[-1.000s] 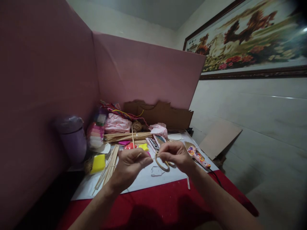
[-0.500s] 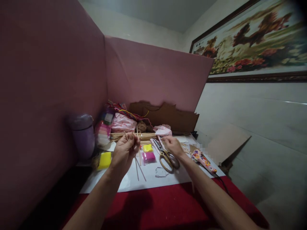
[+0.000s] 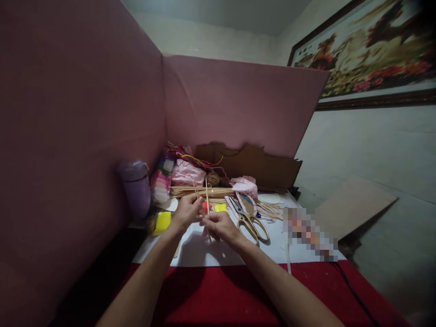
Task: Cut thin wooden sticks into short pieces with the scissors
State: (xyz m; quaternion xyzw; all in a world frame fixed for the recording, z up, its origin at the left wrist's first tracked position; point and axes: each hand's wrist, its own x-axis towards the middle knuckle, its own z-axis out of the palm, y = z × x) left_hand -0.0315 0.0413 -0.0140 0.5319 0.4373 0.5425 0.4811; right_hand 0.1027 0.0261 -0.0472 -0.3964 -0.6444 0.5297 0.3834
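- Head view: the left hand [image 3: 186, 212] has its fingers closed round thin sticks [image 3: 206, 193], which rise upright above them.
- The right hand [image 3: 220, 225] pinches the sticks' lower part, its fingers touching the left fingers.
- Scissors [image 3: 250, 222] lie on the bench [image 3: 211, 252], just right of the fingers.

Left hand [image 3: 185, 212] grips thin wooden sticks [image 3: 206, 193] upright; right hand [image 3: 220, 225] pinches their lower end. Scissors [image 3: 250, 221] lie just right, on the white sheet [image 3: 218, 254].
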